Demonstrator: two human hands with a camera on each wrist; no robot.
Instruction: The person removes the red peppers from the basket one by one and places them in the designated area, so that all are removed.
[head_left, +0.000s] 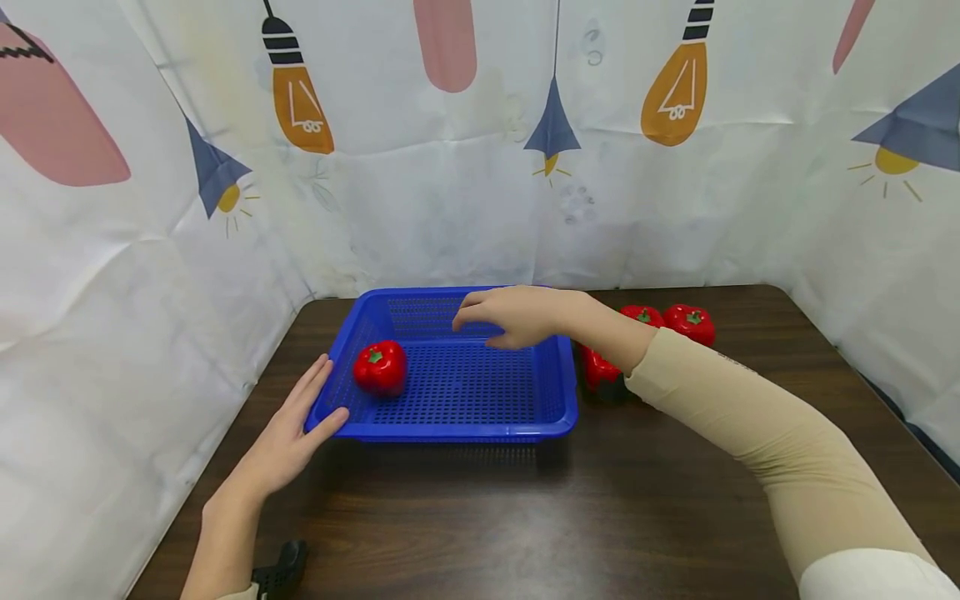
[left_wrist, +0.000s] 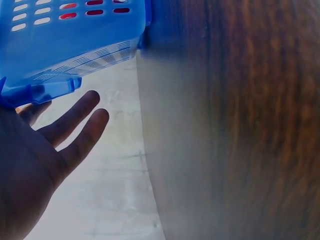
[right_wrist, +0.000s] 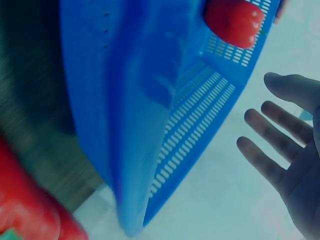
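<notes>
A blue plastic basket [head_left: 457, 432] with perforated walls stands on the dark table. One red bell pepper [head_left: 380, 369] lies inside it, near the left wall. At the basket's left front corner my left hand [head_left: 281, 442] touches the rim, its thumb near the top edge; the left wrist view shows the other fingers [left_wrist: 82, 140] extended and spread outside the wall. My right hand [head_left: 517, 317] hovers above the basket's right half and holds nothing. In the right wrist view its fingers [right_wrist: 270, 137] are spread, well apart from the pepper.
Beyond the basket's right side, a group of red bell peppers [head_left: 690, 323] sits on the table [head_left: 480, 525], partly hidden by my right forearm. A white patterned cloth [head_left: 450, 208] hangs behind the table and along both sides. A black strap [head_left: 281, 571] is at my left wrist.
</notes>
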